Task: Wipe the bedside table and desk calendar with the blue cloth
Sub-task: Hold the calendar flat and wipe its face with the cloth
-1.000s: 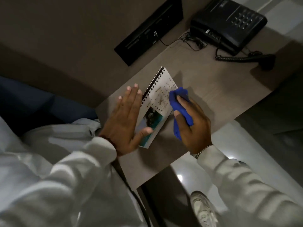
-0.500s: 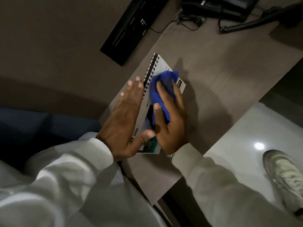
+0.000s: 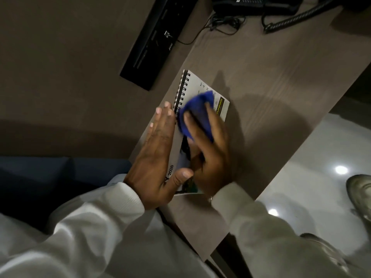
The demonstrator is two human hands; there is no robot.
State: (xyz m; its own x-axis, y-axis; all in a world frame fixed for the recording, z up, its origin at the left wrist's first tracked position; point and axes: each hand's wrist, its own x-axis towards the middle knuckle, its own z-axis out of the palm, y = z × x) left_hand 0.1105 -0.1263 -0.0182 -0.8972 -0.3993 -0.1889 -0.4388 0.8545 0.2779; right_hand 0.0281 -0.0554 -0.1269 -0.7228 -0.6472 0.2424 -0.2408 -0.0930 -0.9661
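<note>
Your right hand (image 3: 208, 155) presses the bunched blue cloth (image 3: 195, 115) onto the calendar (image 3: 202, 85) at frame centre, blurred, covering most of its page. Your left hand (image 3: 156, 155) lies flat, fingers together, along its spiral edge on the table (image 3: 271, 81). The phone (image 3: 251, 3) is cut off at the top.

the scene is dim and brownish, with low contrast. two small bright glare spots sit on the glossy floor (image 3: 313, 177) at the right. the hands throw a broad soft shadow across the table (image 3: 281, 81) to the right of the calendar (image 3: 202, 85). the right hand (image 3: 210, 157) and the blue cloth (image 3: 197, 113) are smeared by motion blur; the left hand (image 3: 156, 155) is sharper. the white sleeves (image 3: 90, 237) look washed out. lines bend near the edges from the wide lens.
</note>
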